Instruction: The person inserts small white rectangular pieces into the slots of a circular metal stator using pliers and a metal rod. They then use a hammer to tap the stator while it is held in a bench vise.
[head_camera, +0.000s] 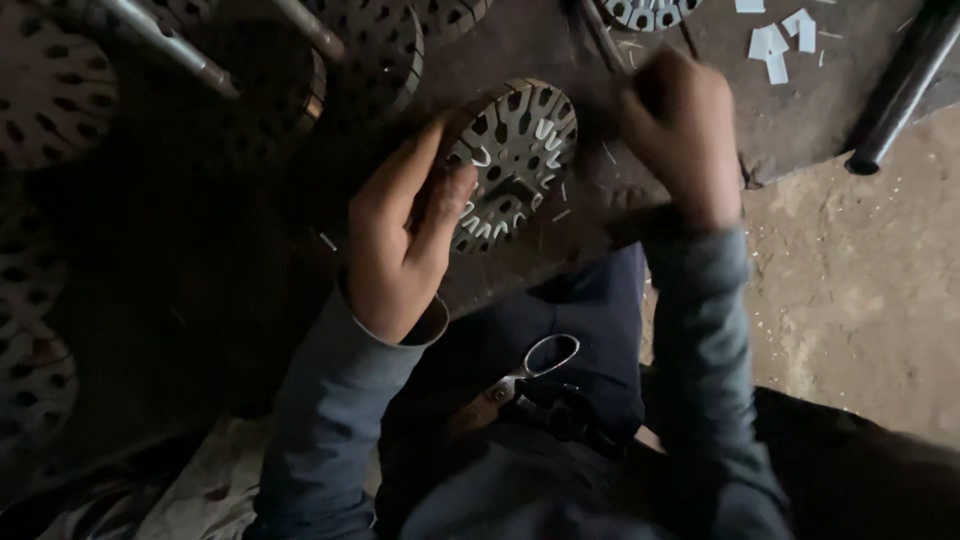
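Metal slotted disc (520, 150) with white slips, left hand (400, 240) gripping it, right hand (680, 130) fisted.

dark worn board (520, 40) carrying slotted metal disc (515, 160); more slotted discs (380, 50) left of it, white paper strips (778, 45) far right of it.

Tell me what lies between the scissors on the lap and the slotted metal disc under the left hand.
In the head view, only the dark workboard's near edge and blue trouser cloth separate the scissors from the slotted disc.
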